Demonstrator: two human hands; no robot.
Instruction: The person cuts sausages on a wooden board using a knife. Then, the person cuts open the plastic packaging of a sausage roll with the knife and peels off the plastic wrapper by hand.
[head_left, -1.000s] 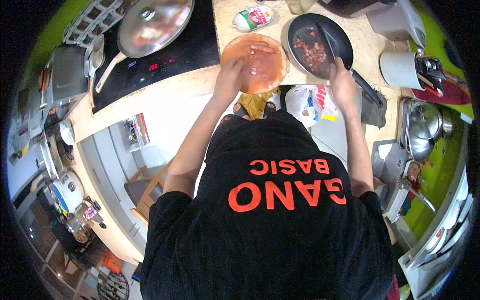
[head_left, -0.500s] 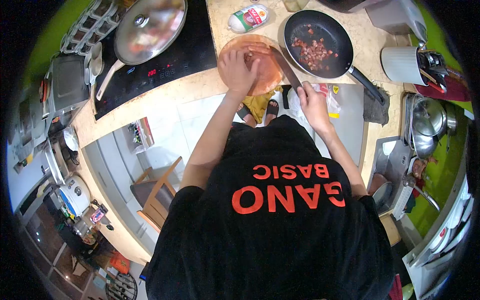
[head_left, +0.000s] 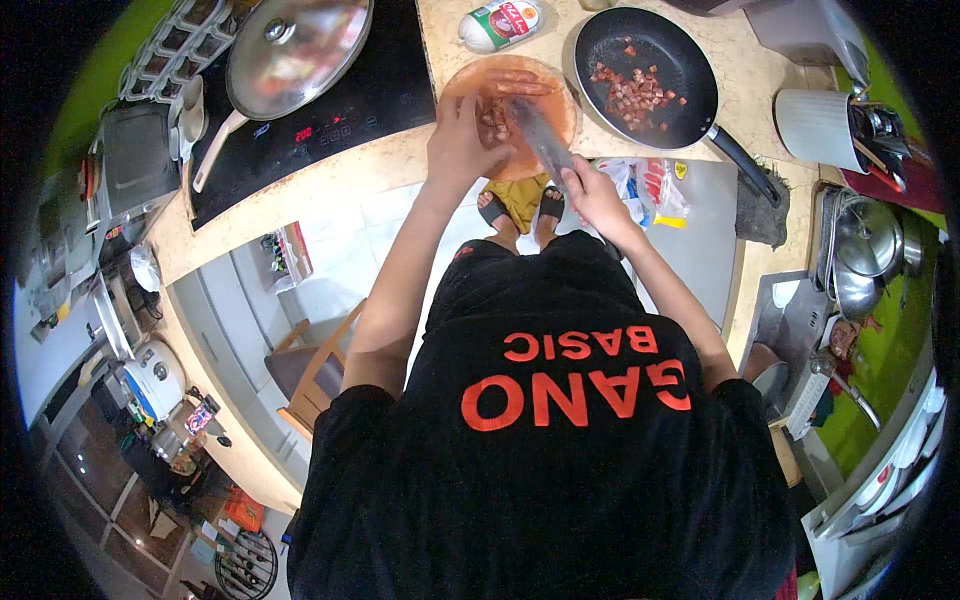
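Note:
My right hand (head_left: pixel 597 203) grips a knife (head_left: pixel 541 143) by its handle. The blade, a little blurred, slants across a round wooden cutting board (head_left: pixel 563 115). Beside the blade lies a small heap of diced sausage (head_left: pixel 493 122), and longer sausage pieces (head_left: pixel 520 82) rest near the board's far edge. My left hand (head_left: pixel 460 145) curves around the left side of the heap, with thumb and fingers apart; whether its fingertips touch the pieces I cannot tell. To the right, a black frying pan (head_left: pixel 690 112) contains more diced sausage (head_left: pixel 635 95).
A wrapped white sausage roll (head_left: pixel 500 24) lies behind the board. On the left, a lidded pan (head_left: pixel 298 55) sits on the black cooktop (head_left: pixel 385 90). The frying pan's handle (head_left: pixel 748 165) points toward a dark cloth (head_left: pixel 762 212). A utensil holder (head_left: pixel 818 130) stands far right.
My left hand has come off the longer pieces and opened wider beside the diced heap. The knife has swung left from the board's right edge to the heap. The view has shifted slightly.

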